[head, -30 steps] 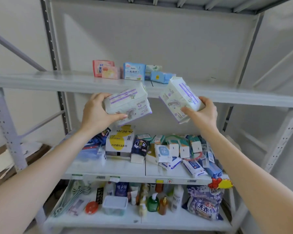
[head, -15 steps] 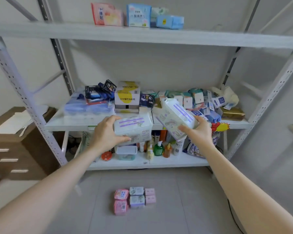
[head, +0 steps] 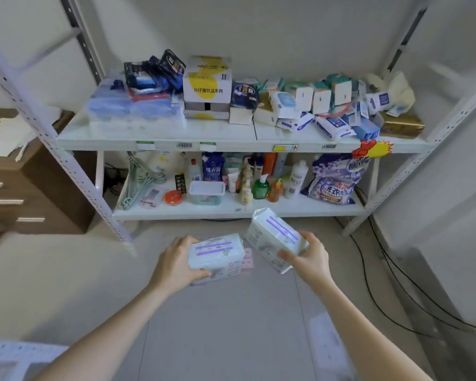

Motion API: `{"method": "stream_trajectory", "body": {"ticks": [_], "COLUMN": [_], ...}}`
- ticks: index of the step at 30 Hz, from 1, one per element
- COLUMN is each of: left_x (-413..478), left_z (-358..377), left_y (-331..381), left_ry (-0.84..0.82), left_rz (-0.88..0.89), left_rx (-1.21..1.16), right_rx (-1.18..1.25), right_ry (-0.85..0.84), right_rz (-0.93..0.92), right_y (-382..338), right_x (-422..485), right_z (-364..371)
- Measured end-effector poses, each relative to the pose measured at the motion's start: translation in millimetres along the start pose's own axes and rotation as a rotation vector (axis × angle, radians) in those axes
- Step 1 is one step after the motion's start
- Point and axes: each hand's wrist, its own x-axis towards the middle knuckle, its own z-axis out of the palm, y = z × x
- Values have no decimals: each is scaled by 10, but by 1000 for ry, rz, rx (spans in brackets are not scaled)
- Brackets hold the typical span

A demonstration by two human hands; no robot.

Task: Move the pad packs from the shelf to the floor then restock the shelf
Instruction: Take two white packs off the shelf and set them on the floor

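Holding one pad pack apiece, the two hands sit at centre frame, over the grey floor and below the shelving.

- Left hand: fingers curled over the far edge and thumb along the near side, gripping the left pad pack. The pack is white with purple bands and held roughly level, printed face up.
- Right hand: thumb on the near face and fingers wrapped behind, gripping the right pad pack. It has the same white-and-purple print and is tilted, its high end toward the upper left.
- The two packs lie just beside each other; whether they touch cannot be told.
- Pink packs: on the floor, showing only as a sliver between the held packs.
- Middle shelf, upper half of frame: blue wrapped bundles at left, a white-and-yellow carton at centre, a jumble of small teal and white packets to the right, and a gold box at the far right.
- Lower shelf: pale green hangers, an orange round lid, a clear lidded tub, a green pump bottle among other bottles, and a purple detergent bag.
- Brown drawer cabinet: left edge of frame.
- Black cables: trailing across the floor at right.
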Motion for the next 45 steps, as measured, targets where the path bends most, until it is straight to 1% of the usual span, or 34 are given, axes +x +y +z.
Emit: {"method": "stream_trajectory", "body": {"ticks": [4, 10, 16, 23, 32, 37, 41, 45], "left_x": [-84, 62, 495, 1076, 1676, 1956, 2093, 2170], "left_z": [423, 1060, 1776, 2746, 4134, 4786, 5169, 5416], "left_y": [-321, -740, -1144, -1920, -2961, -3344, -3553, -3762], "left_ry": [-64, -164, -228, -236, -272, -273, -260, -250], "left_rz": [-48, -124, -176, -226, -151, -54, -3, 65], "left_rx": [-7, 6, 18, 53, 82, 48, 32, 71], "right_rx": [-28, -54, -65, -134, -173, -195, -211, -171], "right_ry": [-30, -49, -88, -150, -163, -194, -239, -295], "right_rz": [85, 195, 287, 311, 306, 271, 262, 215], "right_y": [486, 1207, 1924, 2912, 4335, 5050, 5471, 5714], "right_x": [-41, 130, 611, 1303, 1812, 1881, 1890, 1922], "right_z": [274, 615, 978, 1559, 2392, 2757, 3001, 3288]}}
